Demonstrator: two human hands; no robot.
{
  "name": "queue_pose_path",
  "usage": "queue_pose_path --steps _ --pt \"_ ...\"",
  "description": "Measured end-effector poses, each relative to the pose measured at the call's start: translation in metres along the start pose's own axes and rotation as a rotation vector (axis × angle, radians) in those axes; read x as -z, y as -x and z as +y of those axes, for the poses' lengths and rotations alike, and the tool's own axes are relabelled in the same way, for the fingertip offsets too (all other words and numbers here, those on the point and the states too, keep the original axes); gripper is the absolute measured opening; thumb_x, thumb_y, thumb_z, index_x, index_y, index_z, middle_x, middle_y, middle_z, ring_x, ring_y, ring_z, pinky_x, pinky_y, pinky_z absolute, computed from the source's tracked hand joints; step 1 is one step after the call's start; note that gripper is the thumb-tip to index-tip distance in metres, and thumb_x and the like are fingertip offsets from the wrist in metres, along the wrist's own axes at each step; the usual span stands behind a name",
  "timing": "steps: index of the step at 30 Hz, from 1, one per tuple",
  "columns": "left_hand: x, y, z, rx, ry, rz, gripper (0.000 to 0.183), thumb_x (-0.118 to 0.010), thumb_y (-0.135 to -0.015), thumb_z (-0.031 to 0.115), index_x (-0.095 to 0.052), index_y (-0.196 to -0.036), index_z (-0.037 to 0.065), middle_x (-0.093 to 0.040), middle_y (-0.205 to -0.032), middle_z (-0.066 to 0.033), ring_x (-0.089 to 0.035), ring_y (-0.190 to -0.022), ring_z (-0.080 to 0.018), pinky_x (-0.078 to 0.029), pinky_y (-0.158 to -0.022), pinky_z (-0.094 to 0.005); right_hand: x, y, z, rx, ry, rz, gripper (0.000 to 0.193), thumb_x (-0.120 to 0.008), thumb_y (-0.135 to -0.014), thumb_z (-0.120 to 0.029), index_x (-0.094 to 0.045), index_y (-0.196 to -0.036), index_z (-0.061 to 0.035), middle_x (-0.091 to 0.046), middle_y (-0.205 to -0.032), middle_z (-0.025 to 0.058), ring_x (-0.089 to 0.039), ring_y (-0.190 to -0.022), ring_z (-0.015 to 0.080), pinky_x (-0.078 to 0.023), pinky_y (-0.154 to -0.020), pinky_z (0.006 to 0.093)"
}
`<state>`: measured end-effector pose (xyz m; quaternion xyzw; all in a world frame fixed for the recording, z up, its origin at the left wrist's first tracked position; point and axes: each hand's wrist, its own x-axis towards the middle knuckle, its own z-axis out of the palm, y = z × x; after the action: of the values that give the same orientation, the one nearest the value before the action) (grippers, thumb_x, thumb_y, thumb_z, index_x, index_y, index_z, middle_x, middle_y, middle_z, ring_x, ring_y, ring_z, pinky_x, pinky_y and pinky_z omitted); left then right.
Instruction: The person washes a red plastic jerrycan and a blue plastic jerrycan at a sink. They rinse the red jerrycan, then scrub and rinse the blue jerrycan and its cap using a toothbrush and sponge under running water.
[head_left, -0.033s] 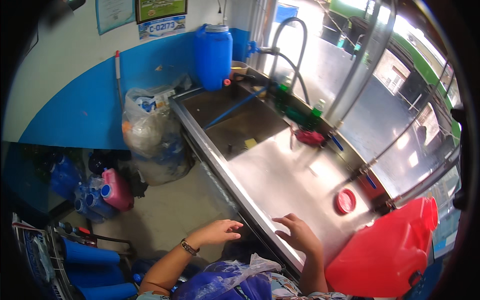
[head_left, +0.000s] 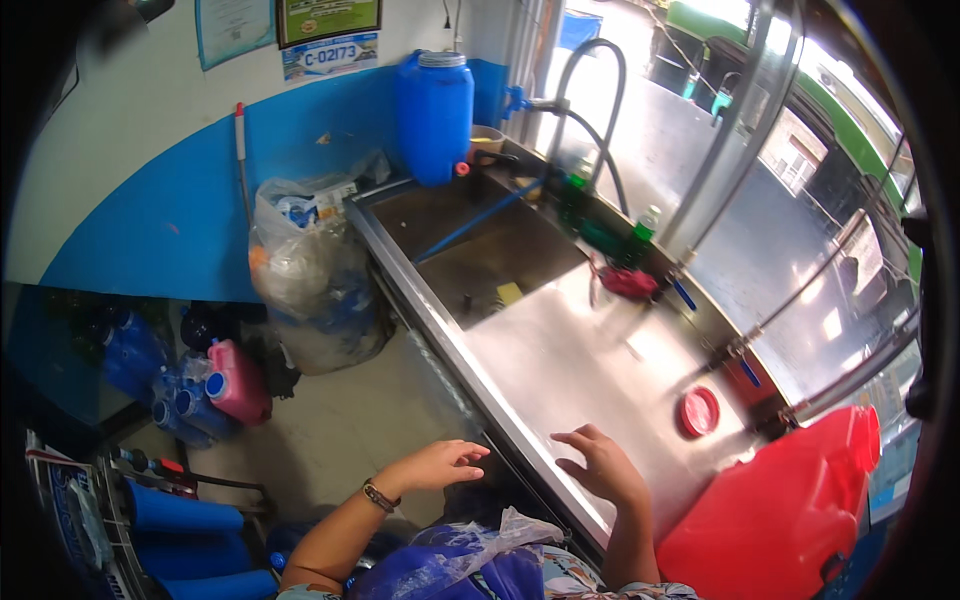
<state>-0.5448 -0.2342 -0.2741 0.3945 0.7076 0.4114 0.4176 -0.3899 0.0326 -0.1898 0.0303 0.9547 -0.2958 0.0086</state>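
Note:
My left hand point(head_left: 437, 466), with a dark bracelet point(head_left: 378, 495) at the wrist, hovers over the floor beside the steel sink counter point(head_left: 545, 350). Its fingers are stretched out and hold nothing. Over the counter's front edge is my right hand point(head_left: 603, 466), thumb and fingers apart, also with nothing in it. To its right stands a big red jerrycan point(head_left: 775, 515) with its mouth uncovered. A round red cap point(head_left: 698, 411) lies on the steel top near it. Blue-purple cloth or plastic point(head_left: 420, 570), partly under clear film, covers my lap.
A sink basin point(head_left: 470, 225) holds a yellow sponge point(head_left: 509, 294) and a blue stick. Behind are a blue drum point(head_left: 437, 120), a curved hose and green bottles point(head_left: 645, 225). Left of the counter are a stuffed clear bag point(head_left: 310, 270), a pink jug point(head_left: 237, 382) and blue containers point(head_left: 190, 405).
The view has shifted slightly, so the surroundings sit a little lower and further right. Both hands keep almost the same pose.

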Motion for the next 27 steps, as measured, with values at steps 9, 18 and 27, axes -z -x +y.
queue_pose_path --steps 9,18,27 --pt "0.221 -0.073 0.018 -0.122 -0.312 -0.019 0.049 -0.064 -0.096 0.032 -0.056 -0.137 0.006 -0.063 -0.126 -0.0126 -0.062 -0.111 -0.0222 -0.051 -0.094 -0.0354 0.058 -0.292 -0.008 0.304 -0.064 0.371 0.052 -0.076 -0.082 -0.013 -0.059 -0.131 -0.0125 -0.050 -0.127 0.0200 -0.059 -0.112 0.0377 -0.053 -0.091 0.0429" --pt "0.464 -0.178 0.084 -0.424 -0.369 0.625 0.029 -0.064 -0.085 0.004 -0.067 -0.114 0.003 -0.063 -0.112 -0.0109 -0.063 -0.105 -0.0233 -0.054 -0.089 -0.0334 0.154 -0.560 -0.045 0.197 0.048 0.911 0.068 -0.075 -0.082 -0.014 -0.046 -0.144 -0.0139 -0.043 -0.133 0.0309 -0.049 -0.124 0.0453 -0.049 -0.097 0.0473" --pt "0.781 -0.336 0.115 -0.720 -0.896 1.228 0.051 -0.048 -0.074 -0.013 -0.061 -0.119 0.007 -0.062 -0.111 -0.0123 -0.061 -0.104 -0.0300 -0.051 -0.089 -0.0387 0.163 -0.637 -0.032 0.021 0.173 1.189 0.028 -0.068 -0.091 -0.017 -0.065 -0.118 -0.0121 -0.053 -0.116 0.0171 -0.064 -0.096 0.0341 -0.055 -0.078 0.0415"
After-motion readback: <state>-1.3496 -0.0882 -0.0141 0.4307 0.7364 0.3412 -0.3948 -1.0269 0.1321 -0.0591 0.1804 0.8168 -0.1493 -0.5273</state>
